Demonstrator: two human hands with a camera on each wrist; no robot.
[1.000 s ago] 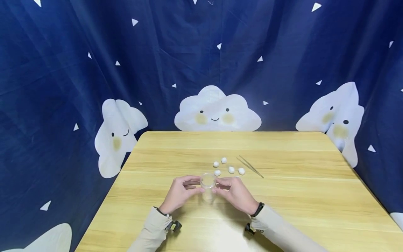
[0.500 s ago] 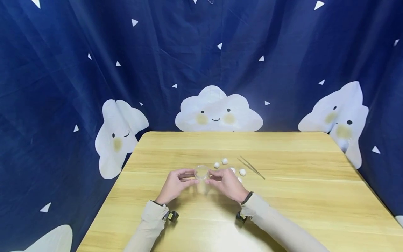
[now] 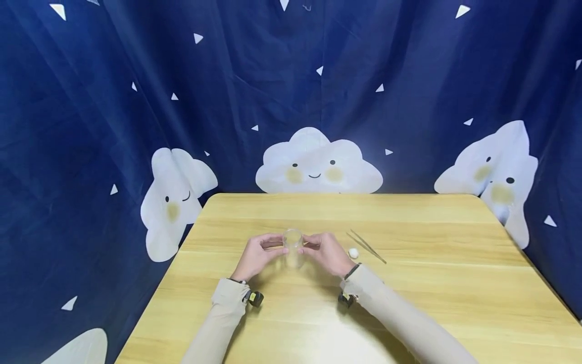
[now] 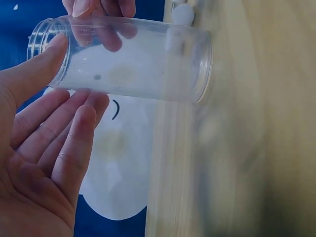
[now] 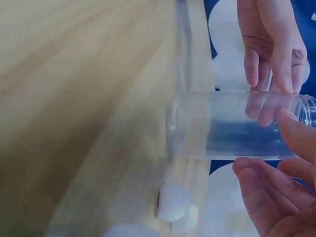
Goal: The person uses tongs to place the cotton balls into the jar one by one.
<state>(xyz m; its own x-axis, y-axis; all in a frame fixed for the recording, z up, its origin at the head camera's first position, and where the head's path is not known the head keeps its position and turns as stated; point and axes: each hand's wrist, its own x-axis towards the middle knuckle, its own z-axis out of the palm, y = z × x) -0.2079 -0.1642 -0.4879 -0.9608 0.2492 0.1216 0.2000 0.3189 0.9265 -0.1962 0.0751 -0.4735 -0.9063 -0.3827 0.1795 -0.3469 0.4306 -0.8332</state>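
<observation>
A clear plastic jar (image 3: 293, 245) stands upright between the two hands, its threaded neck at the top and no lid on it. My left hand (image 3: 256, 257) holds it from the left near the neck, the thumb (image 4: 52, 57) on the near side and fingers behind. From the right, my right hand (image 3: 329, 254) grips the same upper part with thumb and fingertips. Whether the jar's base touches the table cannot be told. One white cotton ball (image 3: 353, 253) lies just right of my right hand; more cotton balls (image 5: 174, 201) show beyond the jar in the right wrist view.
Metal tweezers (image 3: 367, 246) lie slanted on the wooden table (image 3: 436, 283), right of the cotton ball. A dark blue curtain (image 3: 291, 91) with printed clouds surrounds the table's back and sides.
Both hands have moved the jar away from the body and slightly left. In the head view, my right hand and the jar now hide most of the cotton balls. The tweezers lie as before.
</observation>
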